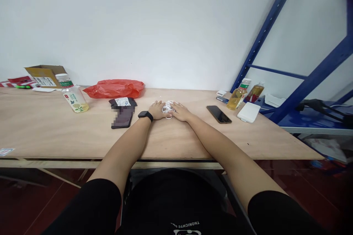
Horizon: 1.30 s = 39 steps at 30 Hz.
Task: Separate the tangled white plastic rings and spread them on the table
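Both my arms reach out over a wooden table (55, 132). My left hand (157, 110), with a black watch on its wrist, and my right hand (180, 112) meet around a small bundle of white cable (167, 107) lying on the tabletop. The fingers of both hands rest on the bundle; how firmly they grip it is too small to tell. A dark phone-like item (122, 116) lies just left of my left hand.
A black phone (218, 114) and a white power bank (248, 112) lie to the right, beside two yellow drink bottles (237, 96). A red plastic bag (116, 88), another bottle (72, 97) and a cardboard box (45, 75) stand at the back left. Blue shelving (303, 84) rises on the right.
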Motion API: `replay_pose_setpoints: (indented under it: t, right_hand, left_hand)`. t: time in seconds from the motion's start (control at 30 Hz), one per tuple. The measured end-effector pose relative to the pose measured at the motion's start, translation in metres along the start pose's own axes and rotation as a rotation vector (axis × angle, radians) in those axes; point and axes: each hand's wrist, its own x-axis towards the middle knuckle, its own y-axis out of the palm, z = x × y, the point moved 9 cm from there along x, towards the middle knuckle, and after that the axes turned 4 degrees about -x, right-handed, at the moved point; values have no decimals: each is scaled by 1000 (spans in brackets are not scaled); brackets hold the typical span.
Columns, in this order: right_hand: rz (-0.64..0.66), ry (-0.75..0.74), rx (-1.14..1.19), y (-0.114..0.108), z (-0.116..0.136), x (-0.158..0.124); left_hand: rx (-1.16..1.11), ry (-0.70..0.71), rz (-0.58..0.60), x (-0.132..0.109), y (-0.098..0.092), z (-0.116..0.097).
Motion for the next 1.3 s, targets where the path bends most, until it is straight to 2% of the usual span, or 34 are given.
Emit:
replay_pose_setpoints:
  t: [0.23,0.4,0.67,0.77,0.87,1.0,1.07,1.17,1.3]
  right_hand:
    - [-47,-19,-23,1,0,20]
    - [-81,-31,-15,-1,-3,30]
    - [-90,-23,6,-4,-8,37]
    - [-96,-5,-1,-8,-7,33]
    - [-145,2,-43,-18,-2,21]
    - [-292,-137,-96,-35,20,-1]
    - [-338,-204,-108,-39,28,-10]
    - [-347,-216,-121,-38,30,-14]
    - [-340,-189,-112,-35,25,-14]
  left_hand:
    - [-24,2,-48,11,1,11]
    - [-17,21,-44,19,2,12]
    - [13,-59,-22,24,-2,16]
    - [26,-57,-54,20,-7,13]
    - [34,0,-140,11,-20,4]
    - [2,40,-345,-5,-51,-10]
    - [-32,26,-406,-12,-63,-16]
    - [-56,0,-410,-20,-67,-22]
    - [-17,36,-375,-32,-62,-28]
